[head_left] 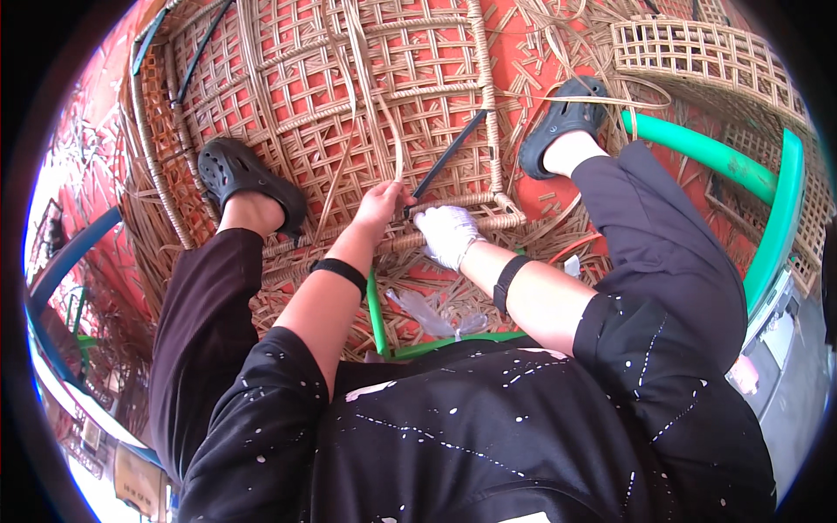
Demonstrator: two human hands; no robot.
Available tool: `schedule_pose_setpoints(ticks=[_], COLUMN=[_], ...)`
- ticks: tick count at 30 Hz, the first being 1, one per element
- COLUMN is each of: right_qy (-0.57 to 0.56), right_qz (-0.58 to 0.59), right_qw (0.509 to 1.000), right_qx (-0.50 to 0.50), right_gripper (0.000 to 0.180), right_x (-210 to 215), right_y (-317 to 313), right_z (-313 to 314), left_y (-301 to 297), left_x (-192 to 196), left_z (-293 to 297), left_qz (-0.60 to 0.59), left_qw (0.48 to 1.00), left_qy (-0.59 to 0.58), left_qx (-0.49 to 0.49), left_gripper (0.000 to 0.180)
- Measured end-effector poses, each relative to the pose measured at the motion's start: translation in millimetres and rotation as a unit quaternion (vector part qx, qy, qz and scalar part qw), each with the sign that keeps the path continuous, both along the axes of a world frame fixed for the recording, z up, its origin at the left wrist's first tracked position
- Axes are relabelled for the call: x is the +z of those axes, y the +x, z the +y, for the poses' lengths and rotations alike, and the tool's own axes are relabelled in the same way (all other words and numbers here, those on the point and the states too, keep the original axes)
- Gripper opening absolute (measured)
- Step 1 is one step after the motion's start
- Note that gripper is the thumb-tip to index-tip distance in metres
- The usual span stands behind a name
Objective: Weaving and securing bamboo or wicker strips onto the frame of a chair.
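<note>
A large woven rattan panel [305,131] with a wrapped rim lies in front of me, between my feet. My bare left hand [381,209] is at its near edge, fingers pinched on a pale rattan strand [398,148] that runs up over the weave. Just to its right, my right hand [448,237], in a white glove, is closed against the panel's near rim. Its fingertips are partly hidden, so what they grip cannot be made out. A dark flat bar [449,157] slants across the panel, its lower end between both hands.
Black clogs [248,181] are on my feet, the left one on the panel. Rattan offcuts [527,83] litter the red floor. A woven rattan piece [706,52] stands at the far right, beside a green curved frame [706,152]. Clear plastic [432,312] lies near my lap.
</note>
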State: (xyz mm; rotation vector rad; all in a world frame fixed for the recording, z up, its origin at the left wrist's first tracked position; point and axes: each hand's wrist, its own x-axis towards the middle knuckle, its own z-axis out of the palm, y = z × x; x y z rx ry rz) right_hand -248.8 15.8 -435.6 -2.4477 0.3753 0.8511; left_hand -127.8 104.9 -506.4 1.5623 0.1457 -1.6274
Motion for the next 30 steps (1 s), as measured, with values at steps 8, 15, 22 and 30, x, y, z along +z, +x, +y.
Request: schedule_pose_setpoints(ticks=[8,15,22,30], right_qy=[0.028,0.063,0.068,0.148], right_qz=[0.022,0.073,0.111,0.256], right_qw=[0.999,0.995,0.991,0.944], right_qx=[0.001,-0.039,-0.007,0.15], right_gripper=[0.018,0.021,0.033,0.042], right_x=[5.9,-4.1,-7.3,0.7], right_y=[3.2,7.5,13.4,91.2], right_z=[-5.9,-4.8,-12.5,-111.6], left_y=[-9.9,-13.4,-13.2,32.9], left_x=[5.1,31.9,27.0,9.8], left_z=[-7.2,-12.3,-10.1,-1.5], left_qz=[0.03,-0.058,-0.08,-0.127], left_qw=[0.996,0.993,0.992,0.99], left_qy=[0.076,0.093,0.086,-0.005], left_qx=[0.026,-0.038,-0.053,-0.057], left_gripper=[0.022,0.023,0.028,0.033])
